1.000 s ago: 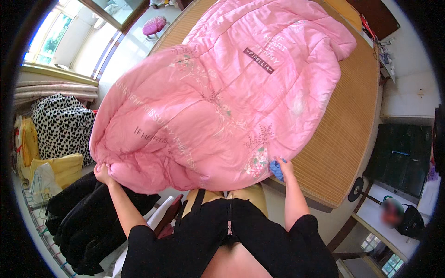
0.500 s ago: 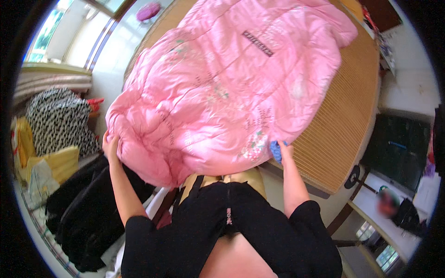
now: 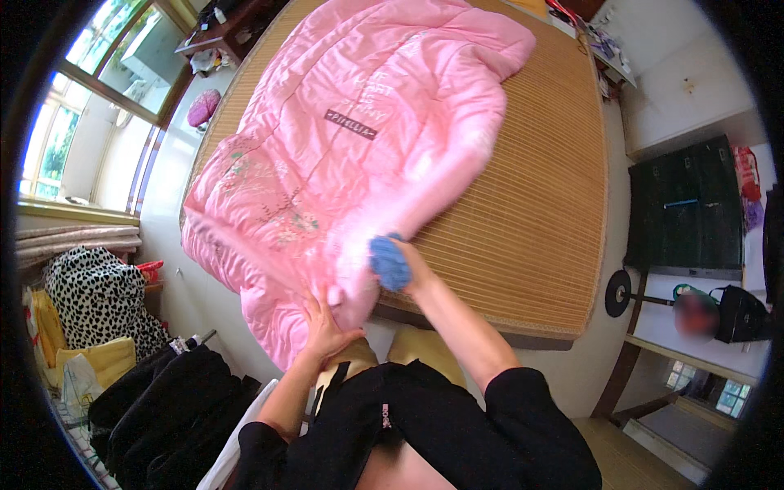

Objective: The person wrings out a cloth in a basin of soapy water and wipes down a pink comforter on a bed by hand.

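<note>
A pink quilted comforter [image 3: 327, 171] with a floral print lies bunched across the bed, its near end hanging over the front edge. My left hand [image 3: 325, 328] presses against this hanging part, thumb and fingers spread, close to my legs. In my right hand [image 3: 415, 265] is a crumpled blue cloth [image 3: 389, 263], held against the comforter's right edge. The fingers on the cloth are partly hidden. Around my right hand the comforter is blurred by motion.
A tan woven mat [image 3: 531, 204] covers the bed. Black clothes [image 3: 171, 408] hang on a rack at the lower left, near a spotted bundle [image 3: 102, 294]. A purple cushion [image 3: 204, 107] is beyond the bed's left side. To the right are a dark cabinet [image 3: 682, 204] and a barbell plate [image 3: 619, 293].
Both hands have come inward, my left to the right and lower, my right to the left with the blue cloth. The comforter's near right part has swung left, baring more mat.
</note>
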### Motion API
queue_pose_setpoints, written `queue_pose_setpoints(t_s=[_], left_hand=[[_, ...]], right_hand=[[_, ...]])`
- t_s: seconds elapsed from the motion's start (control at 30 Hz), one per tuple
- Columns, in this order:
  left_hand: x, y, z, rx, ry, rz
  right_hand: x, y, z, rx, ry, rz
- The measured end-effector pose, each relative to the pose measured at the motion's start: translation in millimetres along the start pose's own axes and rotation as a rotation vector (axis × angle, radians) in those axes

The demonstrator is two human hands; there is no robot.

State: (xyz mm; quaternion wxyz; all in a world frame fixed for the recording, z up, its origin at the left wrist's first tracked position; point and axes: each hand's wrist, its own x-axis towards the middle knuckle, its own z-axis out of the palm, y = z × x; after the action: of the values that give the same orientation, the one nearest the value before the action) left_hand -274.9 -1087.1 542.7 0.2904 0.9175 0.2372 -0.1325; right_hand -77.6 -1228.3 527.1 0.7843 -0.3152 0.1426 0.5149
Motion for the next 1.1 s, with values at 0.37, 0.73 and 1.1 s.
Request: queue_pose_setpoints(t_s=[0.37, 0.73, 1.1], left_hand=[[-61.2, -7.8, -57.0, 0.030, 0.686, 0.187], [-86.5, 43.0, -89.0, 0.285, 0.677, 0.087], [-56.8, 141.9, -212.4, 0.342, 0.970, 0.463]], right_hand=[[-91.5, 12.3, -110.1, -0.160, -0.238, 0.451], [-28.7, -81.7, -196.4, -0.130, 0.232, 0.173], [36.2, -200.8, -124.5, 0.121, -0.003, -0.477]])
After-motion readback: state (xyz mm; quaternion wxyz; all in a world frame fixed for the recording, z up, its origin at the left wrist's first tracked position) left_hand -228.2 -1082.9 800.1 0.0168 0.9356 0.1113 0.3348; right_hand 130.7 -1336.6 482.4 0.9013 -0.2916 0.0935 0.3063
